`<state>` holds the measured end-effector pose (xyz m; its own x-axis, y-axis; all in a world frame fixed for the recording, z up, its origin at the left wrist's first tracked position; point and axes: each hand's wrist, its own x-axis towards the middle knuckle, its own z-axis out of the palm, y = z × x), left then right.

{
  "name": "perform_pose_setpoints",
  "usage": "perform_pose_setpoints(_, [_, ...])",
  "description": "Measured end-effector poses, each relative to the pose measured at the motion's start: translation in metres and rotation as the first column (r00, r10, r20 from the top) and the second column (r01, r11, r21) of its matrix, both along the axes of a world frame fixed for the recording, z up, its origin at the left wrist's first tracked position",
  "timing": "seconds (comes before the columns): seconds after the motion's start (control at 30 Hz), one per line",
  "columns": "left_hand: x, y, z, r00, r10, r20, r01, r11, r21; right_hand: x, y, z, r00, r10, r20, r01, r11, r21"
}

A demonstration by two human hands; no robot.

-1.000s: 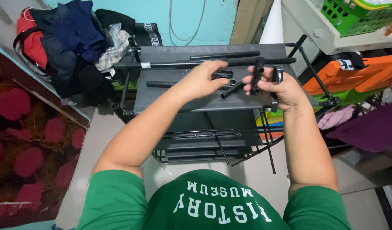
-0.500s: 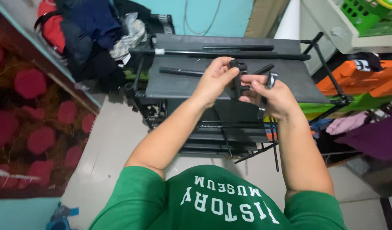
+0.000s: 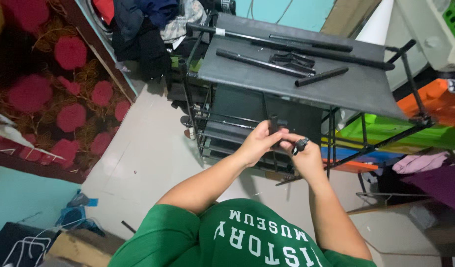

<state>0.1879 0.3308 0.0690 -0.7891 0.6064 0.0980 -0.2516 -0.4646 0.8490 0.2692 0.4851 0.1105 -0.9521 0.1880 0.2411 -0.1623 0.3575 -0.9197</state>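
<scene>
My left hand (image 3: 258, 144) and my right hand (image 3: 306, 157) meet in front of my chest, both closed on a small black tube connector (image 3: 274, 124) that sticks up between the fingers. A dark ring (image 3: 300, 145) sits on a right finger. Behind the hands stands a black metal rack (image 3: 200, 106) with a grey fabric top shelf (image 3: 356, 91). On that shelf lie a long black tube (image 3: 259, 62), a short black tube (image 3: 321, 76) and a small heap of black connectors (image 3: 292, 59). My green shirt fills the bottom of the view.
A pile of dark clothes (image 3: 148, 29) lies left of the rack. A red flowered covering (image 3: 59, 104) runs along the left. Orange and green plastic bins (image 3: 435, 106) and purple cloth (image 3: 435, 185) crowd the right. Blue scraps (image 3: 76, 212) lie on the pale tiled floor.
Both hands came down from the rack's top shelf toward my body, carrying the small black connector. The view has tilted, showing more floor and the shelf from farther off.
</scene>
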Motion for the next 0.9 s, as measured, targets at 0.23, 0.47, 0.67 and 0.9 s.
perform_pose_setpoints(0.23, [0.029,-0.034,-0.061,0.989,-0.011,0.145,0.012,1.000,-0.006,0.044,-0.030,-0.053,0.995,-0.046,0.092,0.059,0.987,-0.148])
perform_pose_setpoints(0.47, [0.024,-0.106,-0.068,0.973,0.220,0.073,-0.212,0.972,-0.102,0.108,-0.036,-0.070,0.946,-0.246,0.213,0.314,0.858,-0.406])
perform_pose_setpoints(0.67, [0.067,-0.150,-0.053,0.962,0.236,0.135,-0.241,0.970,0.023,0.168,-0.029,-0.075,0.925,-0.346,0.160,0.381,0.820,-0.428])
perform_pose_setpoints(0.9, [0.100,-0.168,-0.026,0.977,0.195,0.089,-0.197,0.980,0.016,0.208,-0.027,-0.052,0.960,-0.275,0.059,0.269,0.840,-0.471])
